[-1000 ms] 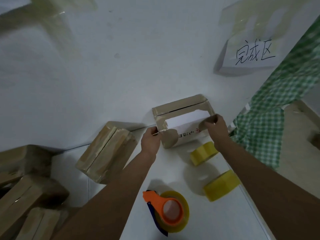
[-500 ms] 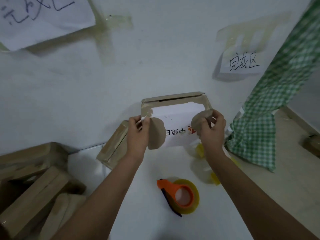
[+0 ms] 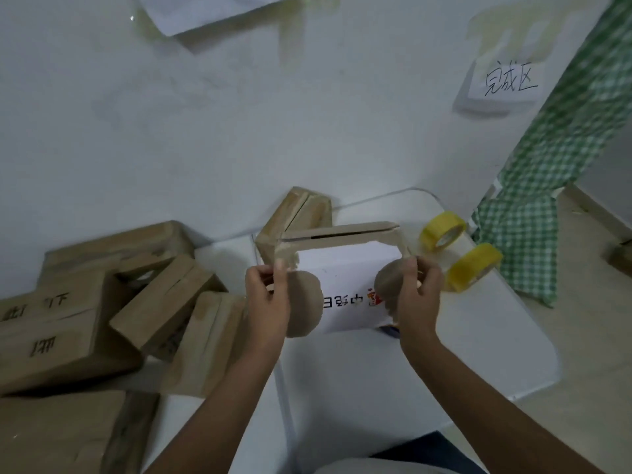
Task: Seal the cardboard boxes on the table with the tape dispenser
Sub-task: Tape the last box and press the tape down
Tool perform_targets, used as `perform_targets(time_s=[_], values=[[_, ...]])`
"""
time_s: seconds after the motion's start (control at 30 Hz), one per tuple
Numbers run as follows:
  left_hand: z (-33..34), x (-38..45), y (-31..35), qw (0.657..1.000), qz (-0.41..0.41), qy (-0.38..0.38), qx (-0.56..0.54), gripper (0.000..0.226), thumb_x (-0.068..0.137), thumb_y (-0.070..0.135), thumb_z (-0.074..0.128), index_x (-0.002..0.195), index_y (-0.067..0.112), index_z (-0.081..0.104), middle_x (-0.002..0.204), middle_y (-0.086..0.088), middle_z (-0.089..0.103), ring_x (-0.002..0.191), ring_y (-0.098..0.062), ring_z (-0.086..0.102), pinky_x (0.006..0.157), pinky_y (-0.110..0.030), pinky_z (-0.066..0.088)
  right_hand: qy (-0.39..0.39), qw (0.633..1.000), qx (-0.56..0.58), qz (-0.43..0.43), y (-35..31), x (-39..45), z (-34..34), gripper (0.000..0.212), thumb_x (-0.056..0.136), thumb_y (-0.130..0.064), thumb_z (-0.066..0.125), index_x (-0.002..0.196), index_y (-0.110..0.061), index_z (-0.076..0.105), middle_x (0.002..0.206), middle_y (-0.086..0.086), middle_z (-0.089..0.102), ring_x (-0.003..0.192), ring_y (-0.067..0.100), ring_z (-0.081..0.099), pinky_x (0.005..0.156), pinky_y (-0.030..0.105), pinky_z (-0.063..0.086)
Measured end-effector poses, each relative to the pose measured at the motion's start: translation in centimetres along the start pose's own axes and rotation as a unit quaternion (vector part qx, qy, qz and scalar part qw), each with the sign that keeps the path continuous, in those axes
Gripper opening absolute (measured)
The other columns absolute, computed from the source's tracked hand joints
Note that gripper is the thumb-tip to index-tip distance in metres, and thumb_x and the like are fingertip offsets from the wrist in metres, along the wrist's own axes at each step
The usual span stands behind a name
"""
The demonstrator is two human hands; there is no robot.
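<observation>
Nearest to me: my left hand, fingers curled, pinching the left edge of the open cardboard box where its rounded left tuck flap hinges. Beside it: my right hand, likewise curled, pinching the right edge by the right tuck flap. Between the two hands: the box itself, held up off the white table, long axis running left to right, open mouth toward me, white printed panel showing inside, lid strip along its far top edge. Both hands equally near; each flap lies just inward of its own fingers, so I judge the coming fold goes inward, toward the box's middle. Tape dispenser: not in view; possibly hidden under the box, I cannot tell. Left of the hands: a heap of cardboard boxes. Behind the held box: one more box leaning at the wall. Right and farther: two yellow tape rolls on the table. Farthest: a handwritten paper label on the wall, green checked cloth beside it.
</observation>
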State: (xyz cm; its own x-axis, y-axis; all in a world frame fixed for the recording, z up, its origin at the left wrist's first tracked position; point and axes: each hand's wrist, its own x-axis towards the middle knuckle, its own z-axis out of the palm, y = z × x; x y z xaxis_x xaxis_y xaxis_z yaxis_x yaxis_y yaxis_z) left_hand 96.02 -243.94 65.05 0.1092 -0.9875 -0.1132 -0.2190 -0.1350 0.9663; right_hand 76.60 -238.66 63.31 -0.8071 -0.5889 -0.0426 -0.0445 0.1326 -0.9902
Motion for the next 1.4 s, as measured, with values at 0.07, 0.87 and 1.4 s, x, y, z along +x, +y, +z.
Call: perform_targets(time_s=[0.07, 0.87, 1.4], values=[[-1.4, -0.7, -1.9, 0.999, -0.037, 0.023, -0.001, 0.044, 0.080, 0.081, 0.039, 0.094, 0.039, 0.044, 0.099, 0.012, 0.055, 0.093, -0.004, 0.054, 0.069, -0.028, 0.039, -0.013, 1.000, -0.021, -0.008, 1.5, -2.2, 0.2, 0.024, 0.098, -0.041, 0.047, 0.105, -0.019, 0.053, 0.104, -0.002, 0.054, 0.104, 0.023, 0.055, 0.090, 0.048, 0.049], [-2.8, 0.8, -9.8, 0.720, 0.313, -0.326, 0.527, 0.080, 0.091, 0.077, 0.022, 0.155, 0.038, -0.006, 0.162, 0.016, -0.017, 0.148, -0.006, -0.023, 0.122, -0.041, -0.011, -0.074, 0.962, -0.259, 0.041, 10.0, -2.0, -2.6, 0.017, 0.101, -0.015, 0.046, 0.113, -0.005, 0.053, 0.102, 0.006, 0.049, 0.089, 0.019, 0.048, 0.077, 0.032, 0.038], [-3.6, 0.4, -10.7, 0.747, 0.266, -0.283, 0.539, 0.077, 0.092, 0.078, 0.027, 0.155, 0.037, 0.012, 0.160, 0.021, 0.002, 0.149, 0.000, -0.009, 0.120, -0.051, -0.012, -0.345, 0.820, -0.456, 0.013, 12.1, 4.8, -0.9, 0.064, 0.096, -0.020, 0.055, 0.149, -0.013, 0.020, 0.124, 0.020, 0.054, 0.104, 0.039, 0.060, 0.082, 0.048, 0.052]])
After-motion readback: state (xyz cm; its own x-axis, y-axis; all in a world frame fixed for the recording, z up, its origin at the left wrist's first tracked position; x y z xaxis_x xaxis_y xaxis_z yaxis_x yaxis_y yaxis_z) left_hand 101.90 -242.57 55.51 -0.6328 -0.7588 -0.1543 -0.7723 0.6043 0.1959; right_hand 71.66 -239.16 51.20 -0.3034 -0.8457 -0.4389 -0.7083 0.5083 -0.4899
